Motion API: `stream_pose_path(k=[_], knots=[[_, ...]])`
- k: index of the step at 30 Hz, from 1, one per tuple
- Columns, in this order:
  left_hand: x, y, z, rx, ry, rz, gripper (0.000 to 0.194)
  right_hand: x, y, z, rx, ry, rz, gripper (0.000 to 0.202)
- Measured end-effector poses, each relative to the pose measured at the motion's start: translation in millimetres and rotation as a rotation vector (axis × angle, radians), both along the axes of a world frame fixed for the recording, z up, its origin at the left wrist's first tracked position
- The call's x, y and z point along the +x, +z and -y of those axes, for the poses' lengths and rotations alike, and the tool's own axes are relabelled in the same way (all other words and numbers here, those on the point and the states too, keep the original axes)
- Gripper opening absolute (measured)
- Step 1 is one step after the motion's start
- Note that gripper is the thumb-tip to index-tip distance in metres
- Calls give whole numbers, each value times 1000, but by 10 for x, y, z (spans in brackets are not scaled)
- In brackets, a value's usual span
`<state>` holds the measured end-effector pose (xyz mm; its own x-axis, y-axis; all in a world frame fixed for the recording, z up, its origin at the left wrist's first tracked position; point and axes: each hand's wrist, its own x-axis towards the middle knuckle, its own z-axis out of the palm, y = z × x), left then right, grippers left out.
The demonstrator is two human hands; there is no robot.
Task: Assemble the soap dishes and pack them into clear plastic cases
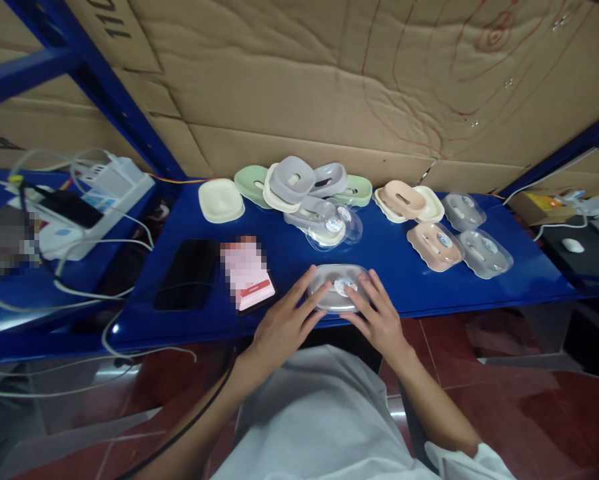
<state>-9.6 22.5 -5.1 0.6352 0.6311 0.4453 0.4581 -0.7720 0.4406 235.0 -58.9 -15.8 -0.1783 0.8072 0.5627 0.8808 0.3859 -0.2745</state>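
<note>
At the front edge of the blue table (299, 257), a grey soap dish (338, 274) lies under a clear cover with a round white sticker (346, 287). My left hand (285, 321) grips its left end, fingers over the cover and along the side. On the right end, my right hand (379, 323) holds it the same way, a fingertip close to the sticker. Behind it, clear covers (349, 223) lie beside a loose pile of grey, cream and green soap dishes (292, 179). Covered peach soap dishes (435, 245) and grey ones (485, 252) lie to the right.
Left of my hands are a phone with a lit screen (249, 273) and a dark phone-like slab (186, 275). A cream dish (221, 201) sits behind them. Power strips and cables (99, 207) crowd the left side. A cardboard wall (299, 87) closes off the back.
</note>
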Motion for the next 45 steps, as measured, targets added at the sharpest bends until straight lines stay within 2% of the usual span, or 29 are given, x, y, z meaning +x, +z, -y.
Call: stream_pose_path(k=[8,14,23,26,28,31,33,35,38,42,45], knots=[[-5,23,-15,-61,-14,31,65,110,171,-39,-64,77,-20,71],[-29,27,-48,-148,38,25,55,73,81,-75,7,49,-30,72],[-16,-21,-44,-107,15,23,57,81,114,-16,-85,77,45,78],[-18,-17,-28,-91,28,14,59,204,126,23,-77,20,68,73],[-21,-6,-20,-98,37,18,59,375,153,46,-81,-67,76,69],[-16,12,-11,-104,44,15,56,713,292,-5,-117,-166,82,61],[-5,12,-9,-79,49,-2,53,936,460,-155,-126,-171,63,54],[4,0,-8,-42,48,-14,48,1127,655,-424,-102,-193,41,49],[8,-28,-10,-1,36,3,40,1356,894,-1001,-122,-373,129,49],[0,-44,-13,13,39,19,32,1556,1022,-1737,-423,-692,406,43],[1,-45,-12,12,39,22,32,1584,1065,-1924,-479,-743,448,33]])
